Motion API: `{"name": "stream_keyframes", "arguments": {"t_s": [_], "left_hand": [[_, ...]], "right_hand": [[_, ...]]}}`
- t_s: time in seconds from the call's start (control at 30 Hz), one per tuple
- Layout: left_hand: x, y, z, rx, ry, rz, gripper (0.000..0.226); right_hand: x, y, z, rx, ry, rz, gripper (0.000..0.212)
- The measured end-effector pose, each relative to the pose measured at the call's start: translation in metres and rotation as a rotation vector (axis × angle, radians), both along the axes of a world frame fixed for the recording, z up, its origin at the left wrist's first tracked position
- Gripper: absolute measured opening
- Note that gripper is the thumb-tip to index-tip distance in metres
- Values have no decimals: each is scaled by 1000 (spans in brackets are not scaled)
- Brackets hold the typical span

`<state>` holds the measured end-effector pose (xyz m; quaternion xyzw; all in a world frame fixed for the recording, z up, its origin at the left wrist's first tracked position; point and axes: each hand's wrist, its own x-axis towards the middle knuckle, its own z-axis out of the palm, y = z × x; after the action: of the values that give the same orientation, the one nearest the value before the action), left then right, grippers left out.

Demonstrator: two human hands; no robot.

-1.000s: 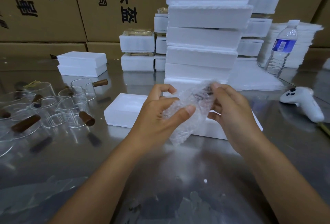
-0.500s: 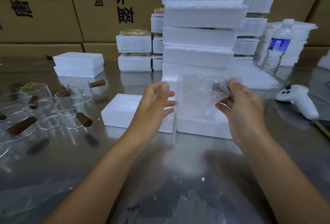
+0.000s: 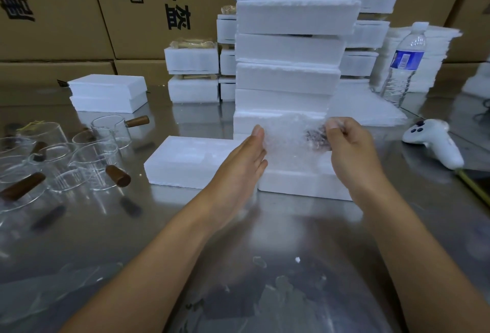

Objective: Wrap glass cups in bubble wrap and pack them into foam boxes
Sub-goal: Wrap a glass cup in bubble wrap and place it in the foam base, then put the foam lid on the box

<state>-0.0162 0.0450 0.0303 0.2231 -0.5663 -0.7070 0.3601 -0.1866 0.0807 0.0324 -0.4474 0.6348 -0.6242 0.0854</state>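
Bubble-wrapped cup (image 3: pixel 291 141), held just above the foam box (image 3: pixel 305 187). Your right hand (image 3: pixel 350 152) pinches the wrap at its 3 o'clock end, beside the dark handle. Your left hand (image 3: pixel 244 163) lies flat-fingered against 9 o'clock. Judge the bundle light, cushioned, slippery yet fragile, so support it from beneath. The box cavity is hidden; the foam half (image 3: pixel 185 165) at 9 o'clock shows a moulded recess.
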Motion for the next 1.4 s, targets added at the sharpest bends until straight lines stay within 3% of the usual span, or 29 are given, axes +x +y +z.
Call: {"name": "stream_keyframes", "arguments": {"t_s": [0.23, 0.4, 0.57, 0.8, 1.03, 1.2, 1.3, 1.4], "left_hand": [[0, -6, -3, -37, -57, 3, 84], [1, -7, -7, -100, -80, -17, 95], [1, -10, -13, -222, -212, 9, 78], [5, 0, -12, -550, -411, 102, 77], [6, -1, -14, -762, -466, 183, 67], [18, -18, -18, -815, -588, 538, 29], [23, -21, -23, -858, -831, 520, 42], [21, -15, -26, -953, -980, 501, 54]], "right_hand": [[-8, -7, -12, 81, 69, -72, 3], [-7, -8, -14, 121, 107, -78, 7], [-8, -5, -15, 243, 284, -152, 1], [-10, 2, -14, 322, 346, -332, 19], [-9, 4, -12, 357, 337, -319, 25], [-10, 8, -1, 144, 67, -289, 41], [-20, 7, 0, 132, -104, -443, 57], [-32, 2, -5, 156, -345, -504, 58]]}}
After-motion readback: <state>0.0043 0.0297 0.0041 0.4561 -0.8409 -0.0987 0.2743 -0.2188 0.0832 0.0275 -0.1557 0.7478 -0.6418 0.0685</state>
